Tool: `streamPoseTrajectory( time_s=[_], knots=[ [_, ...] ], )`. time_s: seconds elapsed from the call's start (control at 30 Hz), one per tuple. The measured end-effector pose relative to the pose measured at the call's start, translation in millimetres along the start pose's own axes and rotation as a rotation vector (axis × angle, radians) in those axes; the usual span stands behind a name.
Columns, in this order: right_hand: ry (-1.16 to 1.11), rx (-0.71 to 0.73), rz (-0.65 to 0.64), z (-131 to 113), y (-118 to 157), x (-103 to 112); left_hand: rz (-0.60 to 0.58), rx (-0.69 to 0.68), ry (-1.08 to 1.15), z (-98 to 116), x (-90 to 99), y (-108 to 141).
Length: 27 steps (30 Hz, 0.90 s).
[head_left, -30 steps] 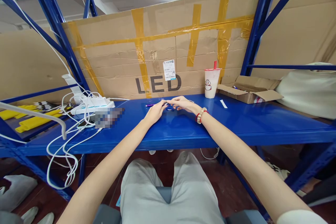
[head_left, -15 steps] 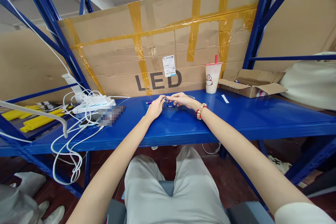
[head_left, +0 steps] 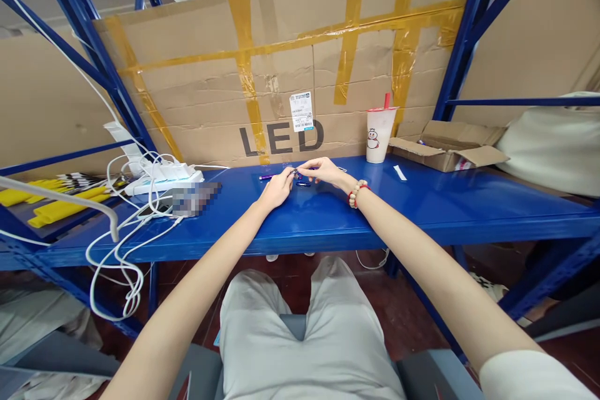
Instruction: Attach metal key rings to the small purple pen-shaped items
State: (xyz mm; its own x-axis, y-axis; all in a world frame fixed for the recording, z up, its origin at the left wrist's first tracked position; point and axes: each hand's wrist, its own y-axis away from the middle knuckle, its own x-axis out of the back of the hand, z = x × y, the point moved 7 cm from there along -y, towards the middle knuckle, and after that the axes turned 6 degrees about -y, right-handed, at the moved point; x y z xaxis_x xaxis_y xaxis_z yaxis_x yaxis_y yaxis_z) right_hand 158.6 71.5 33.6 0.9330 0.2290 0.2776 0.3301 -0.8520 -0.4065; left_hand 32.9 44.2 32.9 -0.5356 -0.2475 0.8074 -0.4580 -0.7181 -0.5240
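My left hand [head_left: 280, 187] is closed, its fingertips round a small dark, shiny metallic piece [head_left: 295, 172] whose kind I cannot make out. From the other side, my right hand [head_left: 324, 171] meets it with thumb and forefinger pinched at the same piece. A red and pale beaded bracelet circles the right wrist. Just left of the left hand lies a thin purple-blue, pen-like rod [head_left: 266, 177]. Below the fingers, a small dark-blue glossy item [head_left: 303, 184] rests on the blue tabletop [head_left: 337, 219]. Part of a thin silvery thing [head_left: 342, 169] shows behind the right hand.
A cup with a red straw [head_left: 379, 135] stands at the back, beside an open cardboard box [head_left: 452, 149] and a white strip [head_left: 400, 173]. To the left are a power strip [head_left: 164, 182], tangled white cables [head_left: 119, 256] and yellow bundles [head_left: 65, 205]. Cardboard [head_left: 206, 100] walls the back.
The view has shifted slightly. Both hands stay together at the small piece, with only slight finger movement; more of the purple-blue rod shows now.
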Motion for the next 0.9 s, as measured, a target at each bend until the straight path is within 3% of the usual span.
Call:
streamPoseTrajectory(
  time_s=[0.4, 0.9],
  knots=[
    [0.083, -0.038, -0.113, 0.4, -0.6, 10.2, -0.097, -0.086, -0.042, 12.4, -6.9, 1.8],
    [0.135, -0.027, -0.116, 2.5, 2.7, 4.1, -0.147, -0.091, -0.138, 15.7, -6.8, 7.3]
  ],
)
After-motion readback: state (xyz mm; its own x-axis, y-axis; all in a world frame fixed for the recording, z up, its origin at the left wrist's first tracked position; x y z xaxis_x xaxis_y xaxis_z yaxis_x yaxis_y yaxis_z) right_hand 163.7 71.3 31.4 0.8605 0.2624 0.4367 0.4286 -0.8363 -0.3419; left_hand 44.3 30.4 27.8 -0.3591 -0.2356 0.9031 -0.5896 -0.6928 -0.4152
